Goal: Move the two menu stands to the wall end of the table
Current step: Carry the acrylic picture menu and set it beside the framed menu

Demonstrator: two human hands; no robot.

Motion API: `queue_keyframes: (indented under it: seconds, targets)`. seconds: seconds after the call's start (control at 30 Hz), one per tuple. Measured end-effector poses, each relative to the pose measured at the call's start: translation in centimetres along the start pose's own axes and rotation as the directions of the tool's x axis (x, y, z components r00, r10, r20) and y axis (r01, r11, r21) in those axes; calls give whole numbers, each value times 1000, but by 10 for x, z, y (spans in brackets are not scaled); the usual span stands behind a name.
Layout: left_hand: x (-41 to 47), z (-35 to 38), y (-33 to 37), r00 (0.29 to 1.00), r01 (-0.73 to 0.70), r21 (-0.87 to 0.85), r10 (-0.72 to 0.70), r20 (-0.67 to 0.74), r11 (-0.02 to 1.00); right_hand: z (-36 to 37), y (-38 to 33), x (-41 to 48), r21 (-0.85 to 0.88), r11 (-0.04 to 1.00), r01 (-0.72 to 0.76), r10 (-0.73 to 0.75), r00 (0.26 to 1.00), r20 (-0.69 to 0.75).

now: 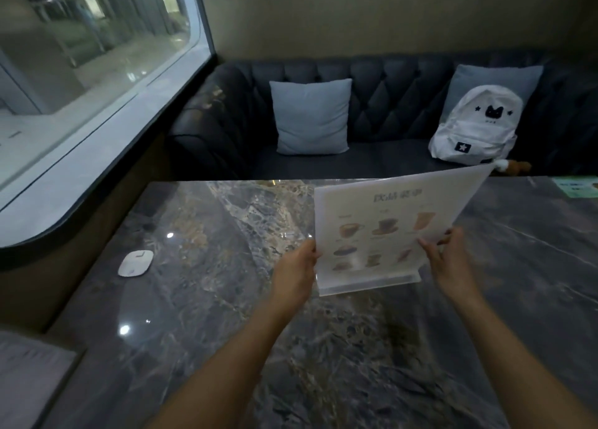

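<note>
Now both hands' fingers (427, 246) pinch the menu stand's (385, 221) side edges above the table (226, 299).

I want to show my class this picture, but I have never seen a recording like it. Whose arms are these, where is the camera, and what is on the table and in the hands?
There is no machine here. The single picture comes from a wide-angle camera worn on a person's head, looking forward and down, so the two bare arms are that person's own. The left hand and the right hand grip the two side edges of a clear menu stand showing pictures of drinks, tilted above the dark marble table. A small white device lies on the table near the window side. Beyond the table a dark sofa holds a grey cushion and a white backpack. A green card sits at the far right edge.
</note>
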State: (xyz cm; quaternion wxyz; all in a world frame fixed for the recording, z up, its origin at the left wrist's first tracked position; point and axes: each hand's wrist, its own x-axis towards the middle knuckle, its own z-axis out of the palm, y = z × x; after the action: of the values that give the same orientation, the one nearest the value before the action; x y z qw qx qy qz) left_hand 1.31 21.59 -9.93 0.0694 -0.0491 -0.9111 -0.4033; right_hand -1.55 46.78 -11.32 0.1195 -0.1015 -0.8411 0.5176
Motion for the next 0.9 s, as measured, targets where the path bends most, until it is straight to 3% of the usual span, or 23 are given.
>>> queue_keyframes:
  seconds: [0.27, 0.47, 0.6, 0.9]
  targets:
    - [-13, -76, -49, 990, 45, 77, -35, -135, 996, 84, -53, -2, 2, 998, 59, -59, 993, 99]
    - [-32, -146, -92, 961, 180, 89, -155, -229, 980, 166, -105, -15, 24, 993, 119, -121, 968, 218]
    - [-53, -189, -120, 928, 196, 23, -177, -329, 980, 223, -140, -26, 133, 983, 128, -164, 934, 317]
    - [-90, -267, -188, 828, 415, 135, -312, -466, 900, 346, -200, -59, 299, 948, 109, -245, 850, 467]
